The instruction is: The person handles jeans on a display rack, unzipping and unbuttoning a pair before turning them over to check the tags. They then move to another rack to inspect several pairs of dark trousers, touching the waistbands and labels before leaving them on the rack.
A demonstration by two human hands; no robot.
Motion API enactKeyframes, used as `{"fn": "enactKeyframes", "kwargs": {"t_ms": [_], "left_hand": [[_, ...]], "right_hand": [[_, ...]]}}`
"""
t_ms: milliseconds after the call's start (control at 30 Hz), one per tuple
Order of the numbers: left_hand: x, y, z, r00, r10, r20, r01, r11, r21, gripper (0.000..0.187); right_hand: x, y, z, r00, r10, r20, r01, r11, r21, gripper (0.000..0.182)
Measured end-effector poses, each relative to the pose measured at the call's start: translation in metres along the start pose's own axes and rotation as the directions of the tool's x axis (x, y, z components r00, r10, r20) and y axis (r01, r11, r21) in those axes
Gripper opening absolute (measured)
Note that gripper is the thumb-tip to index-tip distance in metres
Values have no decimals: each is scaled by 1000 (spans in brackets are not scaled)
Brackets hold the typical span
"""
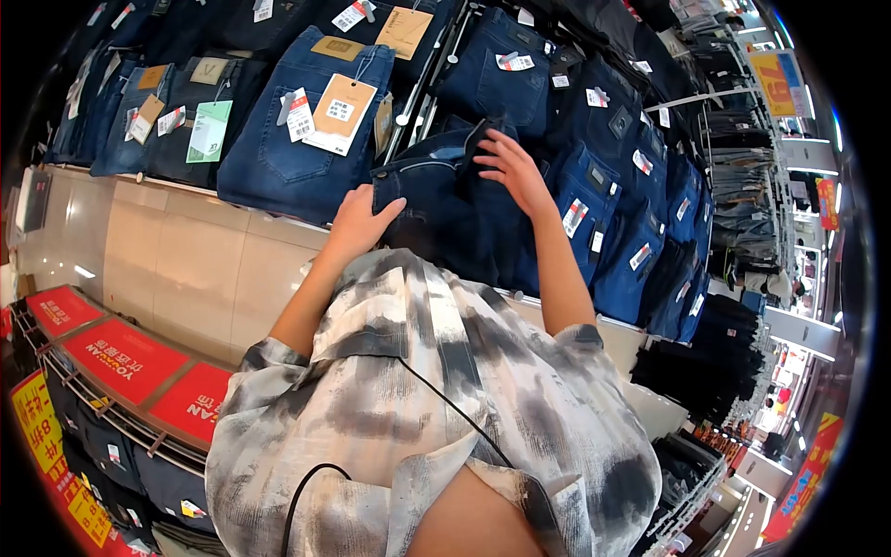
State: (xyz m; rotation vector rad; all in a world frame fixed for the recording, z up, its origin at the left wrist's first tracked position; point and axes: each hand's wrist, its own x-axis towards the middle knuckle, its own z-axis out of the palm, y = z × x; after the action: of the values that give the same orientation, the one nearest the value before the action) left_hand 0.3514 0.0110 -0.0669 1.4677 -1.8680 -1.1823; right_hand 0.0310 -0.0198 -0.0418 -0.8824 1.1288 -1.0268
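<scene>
A pair of dark blue jeans (436, 209) is in front of my body, its waistband raised and partly spread. My left hand (357, 223) grips the left end of the waistband, thumb across the front and the other fingers partly hidden. At the far right end of the waistband is my right hand (515, 172), its fingers stretched and apart, with the fingertips against the denim. Folded blue jeans (278, 176) with a tan tag (343, 107) and a white price label (298, 115) lie just left of the held pair.
More folded, tagged jeans (501, 79) cover the sloping display and continue to the right (631, 265). Metal rails divide the rows. At lower left stands another rack with red sign panels (116, 357). Hanging trousers (747, 223) line the far right. Tiled floor (176, 251) shows at left.
</scene>
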Motion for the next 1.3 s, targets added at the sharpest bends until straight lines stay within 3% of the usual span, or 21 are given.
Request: {"fn": "enactKeyframes", "kwargs": {"t_ms": [33,133,233,267,333,367,467,500,600,633,733,767,867,900,1000,1033,1133,1167,1200,1267,1300], "left_hand": [[-2,0,-1,1000,13,-23,-13,1000,-17,49],[-9,-4,-4,999,39,-26,-40,999,-34,51],[-24,-12,-11,992,-3,123,4,1000,-8,49],[-32,-11,-13,988,72,140,-77,997,30,48],[-43,-29,-5,956,271,116,-291,932,215,43],[-49,-33,0,940,330,83,-340,905,255,32],[-46,-38,-7,961,179,211,-215,963,163,22],[-42,-36,-11,956,191,223,-205,978,41,19],[-34,-4,-29,957,261,125,-251,964,-89,18],[-29,0,-36,944,298,142,-288,954,-87,19],[-13,22,-61,914,346,211,-364,930,56,20],[-8,29,-67,894,409,182,-430,898,92,20],[10,33,-77,923,360,138,-382,900,208,23],[15,31,-74,949,314,20,-311,924,223,23],[27,5,-68,996,46,-71,-19,939,345,21],[27,8,-67,994,-100,-50,111,928,355,38],[36,12,-63,961,-246,124,137,816,561,63],[44,20,-64,927,-328,184,161,789,593,81],[54,37,-61,925,-345,159,162,738,655,67],[71,37,-49,982,-184,37,142,856,496,45],[83,26,-43,995,-85,50,57,907,416,32]], "right_hand": [[5,-7,1,998,63,-25,-67,969,-240,42],[27,-2,-33,994,-63,-92,6,853,-521,38],[49,26,-82,920,-188,-343,-21,852,-524,44],[55,34,-93,893,-228,-388,-40,819,-572,50],[64,44,-105,905,-288,-313,-13,718,-696,57],[71,46,-110,911,-313,-269,5,660,-751,61],[93,41,-115,962,-232,-146,55,684,-727,66],[91,22,-107,976,-214,-42,86,553,-829,68],[100,-14,-89,976,-92,198,214,218,-952,63],[115,-7,-95,913,-212,349,400,288,-870,55],[135,-11,-102,964,58,261,216,402,-890,47],[138,-15,-101,959,79,271,218,405,-888,38],[147,-29,-94,926,181,331,265,309,-913,33],[146,-26,-93,925,66,374,329,354,-875,26],[154,-20,-87,904,-17,427,385,466,-797,22],[153,-18,-82,898,28,440,330,619,-713,21],[143,-32,-58,832,238,501,186,731,-656,19],[145,-29,-56,794,246,556,215,742,-635,22],[147,-27,-56,782,263,565,232,719,-656,21],[151,-25,-51,754,294,588,277,669,-690,19],[152,-27,-46,751,298,590,301,640,-707,18]]}}
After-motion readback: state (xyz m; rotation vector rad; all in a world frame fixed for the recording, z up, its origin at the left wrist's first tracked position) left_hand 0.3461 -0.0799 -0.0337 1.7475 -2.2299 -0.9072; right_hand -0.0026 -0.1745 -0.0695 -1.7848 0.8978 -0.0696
